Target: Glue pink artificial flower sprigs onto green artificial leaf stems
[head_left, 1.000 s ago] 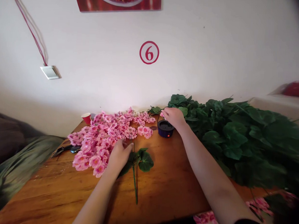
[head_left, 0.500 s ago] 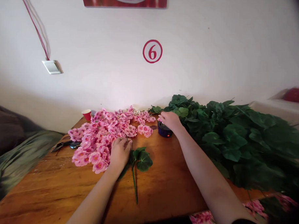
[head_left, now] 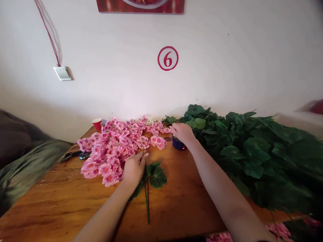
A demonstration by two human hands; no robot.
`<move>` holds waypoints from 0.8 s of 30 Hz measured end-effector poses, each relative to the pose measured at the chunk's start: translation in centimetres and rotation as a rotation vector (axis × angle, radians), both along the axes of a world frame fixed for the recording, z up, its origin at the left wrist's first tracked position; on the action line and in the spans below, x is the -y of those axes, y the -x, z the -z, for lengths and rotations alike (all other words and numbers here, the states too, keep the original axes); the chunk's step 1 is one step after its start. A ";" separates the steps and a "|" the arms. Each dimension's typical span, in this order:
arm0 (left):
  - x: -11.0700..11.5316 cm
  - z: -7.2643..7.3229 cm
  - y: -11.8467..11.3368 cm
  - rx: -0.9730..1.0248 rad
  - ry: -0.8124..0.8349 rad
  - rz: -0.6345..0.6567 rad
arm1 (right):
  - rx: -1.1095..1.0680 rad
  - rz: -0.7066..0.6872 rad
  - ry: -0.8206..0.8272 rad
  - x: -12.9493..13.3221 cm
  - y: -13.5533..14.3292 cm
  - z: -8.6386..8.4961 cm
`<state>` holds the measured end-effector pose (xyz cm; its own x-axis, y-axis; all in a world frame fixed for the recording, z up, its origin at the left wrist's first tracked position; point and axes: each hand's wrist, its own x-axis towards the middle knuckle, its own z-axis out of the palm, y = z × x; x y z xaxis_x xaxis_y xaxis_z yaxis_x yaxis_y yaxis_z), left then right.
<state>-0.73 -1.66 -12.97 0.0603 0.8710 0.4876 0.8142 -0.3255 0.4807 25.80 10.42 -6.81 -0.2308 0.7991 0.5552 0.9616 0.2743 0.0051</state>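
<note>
My left hand (head_left: 134, 168) is closed around the upper part of a green artificial stem (head_left: 147, 205) with broad leaves (head_left: 158, 176), and the stem's lower end points toward me over the table. At the back, my right hand (head_left: 183, 133) is pinched just above a small dark blue pot (head_left: 178, 144) with a red light on its front. A bit of pink petal shows at the right fingertips, so a pink flower seems held there, mostly hidden by the fingers. A heap of pink artificial flowers (head_left: 118, 137) lies beside and beyond my left hand.
Green leaf stems (head_left: 245, 148) form a large pile on the right. A red paper cup (head_left: 97, 124) stands at the back left, with dark-handled pliers or cutters (head_left: 69, 155) below it. More pink flowers (head_left: 279, 231) lie below the table's near right edge. A wall rises behind the wooden table (head_left: 55, 198).
The whole view has shifted slightly. The right hand stays over the blue pot, its fingers a little lower against it. My left hand keeps the leafy stem in nearly the same place.
</note>
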 end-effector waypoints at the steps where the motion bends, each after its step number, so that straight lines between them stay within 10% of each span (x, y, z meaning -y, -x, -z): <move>1: 0.0 0.0 0.1 0.012 0.002 0.005 | -0.012 -0.004 -0.012 0.1 0.0 -0.2; 7: 0.3 -0.8 0.5 -0.004 -0.016 -0.012 | -0.191 -0.076 -0.108 1.9 0.2 -1.9; 14: 0.6 0.4 -0.6 -0.338 -0.041 0.043 | -1.168 -0.515 0.115 3.7 5.3 -1.4; 24: 0.4 1.6 -0.7 -0.332 -0.159 0.066 | -1.135 -0.608 0.301 4.9 7.7 -0.6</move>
<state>-0.05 -2.05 -14.53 0.2920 0.7750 0.5605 0.8919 -0.4322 0.1330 18.14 5.48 -6.25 -0.1212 0.8592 0.4970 0.1156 0.5095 -0.8527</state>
